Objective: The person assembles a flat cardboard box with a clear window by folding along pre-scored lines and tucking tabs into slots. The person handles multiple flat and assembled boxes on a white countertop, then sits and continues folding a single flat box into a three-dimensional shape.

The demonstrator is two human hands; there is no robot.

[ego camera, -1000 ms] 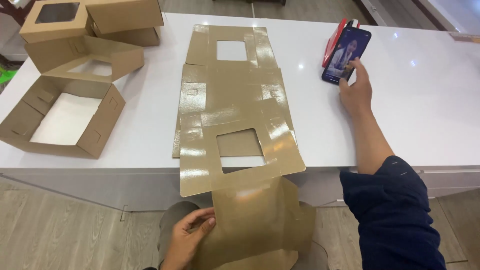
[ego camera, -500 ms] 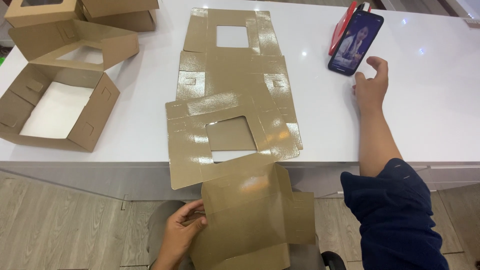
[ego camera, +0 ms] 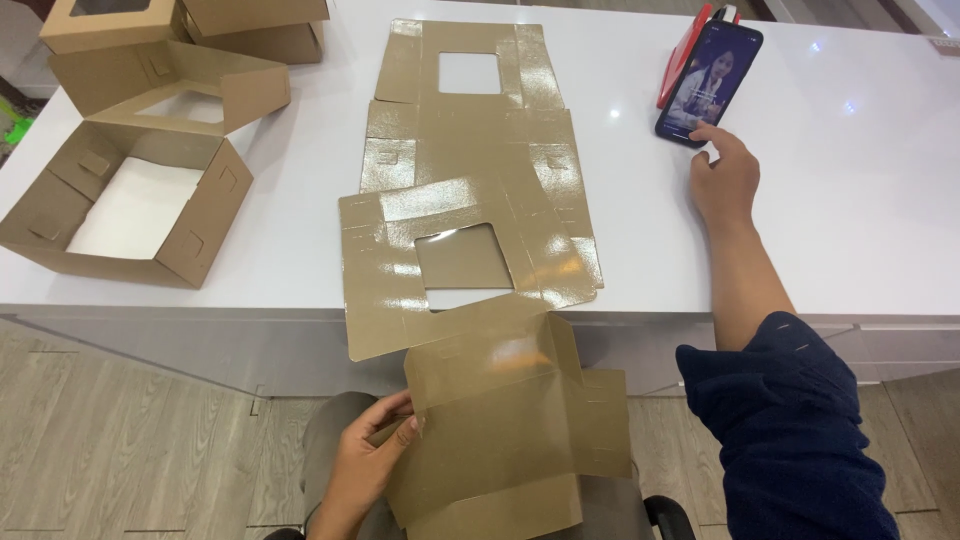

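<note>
Right hand (ego camera: 722, 180) moved back onto phone (ego camera: 708, 82), fingertip touching; left hand (ego camera: 365, 468) grip pinching flat carton (ego camera: 500, 430); folded boxes (ego camera: 130, 200) left.

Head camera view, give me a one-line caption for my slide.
Left hand holds a flat cardboard box blank while right hand touches a propped phone.

Flat brown cardboard blank (ego camera: 505, 430), glossy, over lap

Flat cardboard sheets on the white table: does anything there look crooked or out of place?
Yes. The nearest flat sheet with a square window lies skewed across the straighter sheets behind it, and its near corner overhangs the table edge. Nothing looks torn or spilled.
</note>
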